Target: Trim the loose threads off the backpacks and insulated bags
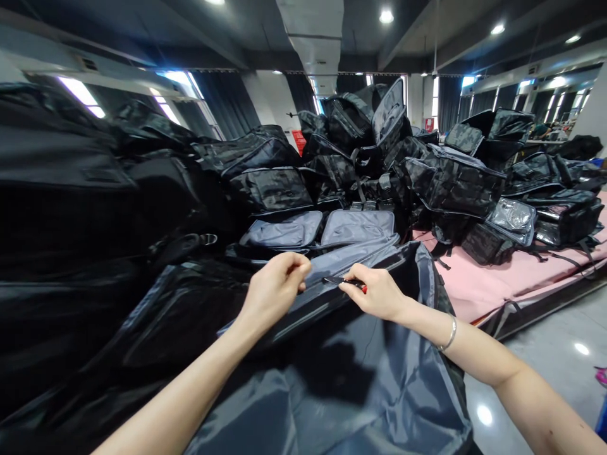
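A large open bag (256, 404) with shiny grey lining lies right in front of me, its rim folded up across the middle of the view. Over that rim my right hand (379, 292) grips a small pair of thread snips (334, 280), dark with a bit of red, blades pointing left. My left hand (277, 284) is closed in a pinch just left of the blade tips, apart from them. Whatever those fingers hold is too small to make out. A thin loose thread (370, 338) shows against the lining below the snips.
Black and dark camouflage bags (270, 189) are heaped behind and to the left. Grey-lined open flaps (358, 227) lie just beyond my hands. To the right, more bags (465, 183) rest on a pink-covered surface (474, 284), with shiny floor (531, 379) beside it.
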`<state>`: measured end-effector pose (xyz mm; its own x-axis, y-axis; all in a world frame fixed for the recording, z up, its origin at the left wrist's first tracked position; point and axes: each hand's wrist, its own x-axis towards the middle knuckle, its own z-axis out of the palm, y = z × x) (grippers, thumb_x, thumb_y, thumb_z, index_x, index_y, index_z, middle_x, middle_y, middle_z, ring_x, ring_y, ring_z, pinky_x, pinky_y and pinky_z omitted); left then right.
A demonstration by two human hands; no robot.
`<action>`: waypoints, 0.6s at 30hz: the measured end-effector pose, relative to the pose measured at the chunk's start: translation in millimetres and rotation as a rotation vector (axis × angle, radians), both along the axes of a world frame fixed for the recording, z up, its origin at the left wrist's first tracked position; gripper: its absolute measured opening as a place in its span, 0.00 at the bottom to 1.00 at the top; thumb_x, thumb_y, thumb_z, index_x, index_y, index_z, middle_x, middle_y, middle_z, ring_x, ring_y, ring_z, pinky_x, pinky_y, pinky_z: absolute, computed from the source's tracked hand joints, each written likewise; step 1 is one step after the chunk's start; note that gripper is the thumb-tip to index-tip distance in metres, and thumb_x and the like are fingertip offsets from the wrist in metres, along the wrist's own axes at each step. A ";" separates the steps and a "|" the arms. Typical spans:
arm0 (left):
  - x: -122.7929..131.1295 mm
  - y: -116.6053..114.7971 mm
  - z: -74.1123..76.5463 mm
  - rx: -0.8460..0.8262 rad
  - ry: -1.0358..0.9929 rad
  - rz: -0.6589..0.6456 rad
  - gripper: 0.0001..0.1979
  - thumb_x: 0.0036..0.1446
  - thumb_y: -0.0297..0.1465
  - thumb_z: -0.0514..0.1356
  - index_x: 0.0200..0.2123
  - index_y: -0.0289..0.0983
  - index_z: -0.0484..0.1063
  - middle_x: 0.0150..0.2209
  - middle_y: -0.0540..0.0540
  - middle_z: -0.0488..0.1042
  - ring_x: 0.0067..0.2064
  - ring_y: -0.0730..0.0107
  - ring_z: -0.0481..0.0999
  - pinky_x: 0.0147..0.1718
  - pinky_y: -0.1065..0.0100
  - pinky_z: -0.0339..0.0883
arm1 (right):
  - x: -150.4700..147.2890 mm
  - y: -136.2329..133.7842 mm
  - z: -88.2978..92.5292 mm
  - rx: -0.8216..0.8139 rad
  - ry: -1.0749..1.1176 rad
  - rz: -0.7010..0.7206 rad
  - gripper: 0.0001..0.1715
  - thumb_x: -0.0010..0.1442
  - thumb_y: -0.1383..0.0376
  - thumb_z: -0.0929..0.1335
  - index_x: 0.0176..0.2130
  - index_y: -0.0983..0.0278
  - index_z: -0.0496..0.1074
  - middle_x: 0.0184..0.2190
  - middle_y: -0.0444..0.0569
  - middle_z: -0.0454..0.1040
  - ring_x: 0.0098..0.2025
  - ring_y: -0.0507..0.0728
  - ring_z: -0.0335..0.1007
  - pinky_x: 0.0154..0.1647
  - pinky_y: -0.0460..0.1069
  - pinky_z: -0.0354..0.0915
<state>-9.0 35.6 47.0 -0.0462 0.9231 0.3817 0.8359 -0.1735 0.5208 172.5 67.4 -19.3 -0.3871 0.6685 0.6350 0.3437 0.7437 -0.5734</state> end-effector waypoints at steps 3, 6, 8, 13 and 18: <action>-4.7 -10.2 5.8 0.026 -0.099 -0.015 0.20 0.56 0.45 0.44 0.22 0.39 0.64 0.22 0.48 0.69 0.28 0.66 0.70 0.33 0.67 0.64 | 2.7 1.4 5.8 -0.126 0.115 0.018 0.09 0.56 0.58 0.66 0.32 0.62 0.67 0.27 0.41 0.71 0.26 0.50 0.65 0.31 0.44 0.59; -10.0 -23.0 9.1 -0.032 0.149 -0.102 0.23 0.53 0.51 0.48 0.30 0.38 0.70 0.35 0.44 0.74 0.38 0.61 0.72 0.40 0.64 0.65 | 10.2 1.0 15.0 -0.243 0.192 0.068 0.12 0.56 0.56 0.65 0.33 0.63 0.66 0.23 0.39 0.67 0.24 0.49 0.61 0.28 0.44 0.58; -15.1 -30.0 6.5 -0.079 0.376 -0.143 0.27 0.46 0.53 0.55 0.41 0.39 0.70 0.45 0.41 0.72 0.46 0.54 0.71 0.45 0.60 0.64 | 18.4 -4.2 21.0 -0.282 0.161 0.116 0.14 0.53 0.56 0.67 0.36 0.63 0.65 0.22 0.37 0.66 0.24 0.48 0.60 0.27 0.43 0.58; -24.5 -43.6 -11.5 -0.129 0.596 -0.084 0.27 0.51 0.47 0.55 0.51 0.39 0.66 0.52 0.39 0.68 0.52 0.51 0.67 0.50 0.57 0.61 | 47.8 -38.8 18.6 -0.291 -0.320 0.372 0.04 0.55 0.63 0.66 0.31 0.61 0.68 0.23 0.39 0.67 0.24 0.50 0.61 0.27 0.44 0.57; -18.7 -47.0 -19.1 -0.116 0.597 -0.008 0.23 0.56 0.41 0.53 0.51 0.35 0.65 0.51 0.38 0.68 0.53 0.49 0.66 0.50 0.54 0.60 | 85.2 -86.3 -1.7 -0.475 -0.641 0.573 0.09 0.59 0.68 0.63 0.34 0.62 0.73 0.27 0.46 0.71 0.29 0.53 0.67 0.31 0.45 0.60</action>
